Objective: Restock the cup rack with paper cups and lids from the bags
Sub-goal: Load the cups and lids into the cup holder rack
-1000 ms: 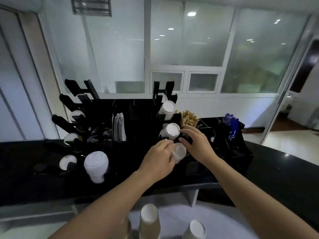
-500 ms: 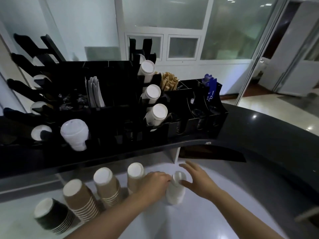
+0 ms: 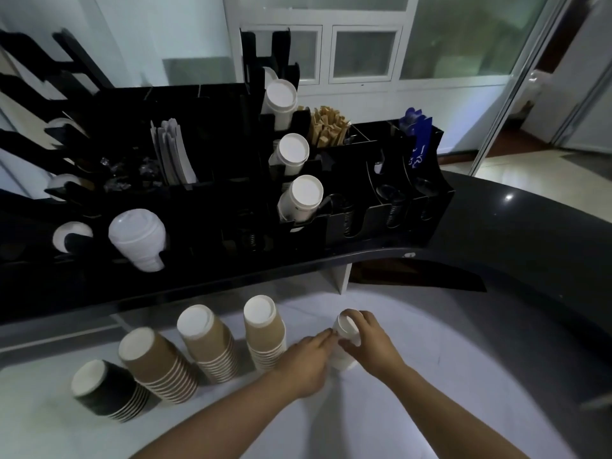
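Note:
A short stack of white paper cups (image 3: 344,329) stands upside down on the white lower counter (image 3: 414,392). My right hand (image 3: 367,342) grips its top and side. My left hand (image 3: 308,362) holds it from the left near the base. Left of it stand three brown cup stacks (image 3: 265,332) (image 3: 208,342) (image 3: 155,369) and a black stack (image 3: 102,389), all upside down. The black cup rack (image 3: 205,207) sits on the dark upper counter, with three white cup stacks (image 3: 299,198) in its middle slots and a stack of white lids (image 3: 139,236) at its left.
Brown sugar sticks (image 3: 328,125) and a blue packet (image 3: 417,137) fill rack compartments on the right. Flat white sleeves (image 3: 172,154) stand in the middle. The dark curved counter (image 3: 530,246) overhangs the lower surface. Glass partitions rise behind.
My hands left the rack's lowest middle slot, where a white stack now sits, and came down to the lower counter. They closed on the white cup stack there as my view tilted down.

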Motion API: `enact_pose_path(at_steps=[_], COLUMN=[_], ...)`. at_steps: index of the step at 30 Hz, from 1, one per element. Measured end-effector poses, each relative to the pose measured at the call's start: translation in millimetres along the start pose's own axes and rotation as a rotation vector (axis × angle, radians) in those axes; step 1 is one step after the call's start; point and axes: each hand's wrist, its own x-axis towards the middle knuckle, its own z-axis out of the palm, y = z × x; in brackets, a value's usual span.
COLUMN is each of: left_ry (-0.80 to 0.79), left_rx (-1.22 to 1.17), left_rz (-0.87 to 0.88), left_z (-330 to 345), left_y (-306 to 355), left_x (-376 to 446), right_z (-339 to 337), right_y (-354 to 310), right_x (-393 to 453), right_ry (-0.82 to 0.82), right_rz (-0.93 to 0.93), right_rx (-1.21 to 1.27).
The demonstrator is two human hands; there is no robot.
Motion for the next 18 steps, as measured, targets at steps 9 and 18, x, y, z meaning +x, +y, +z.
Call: enact_pose_path(at_steps=[9, 18], left_ry=[0.146, 0.536], left_rx=[0.131, 0.328], left_rz=[-0.001, 0.131], left_z=[-50, -170], left_y=[17, 47], left_x=[3, -4], right_z=[-57, -175], right_y=[-33, -131], right_x=[10, 10], right_ry=[0.161, 0.449], right_rz=[-0.056, -0.239], right_rx=[-0.052, -0.151])
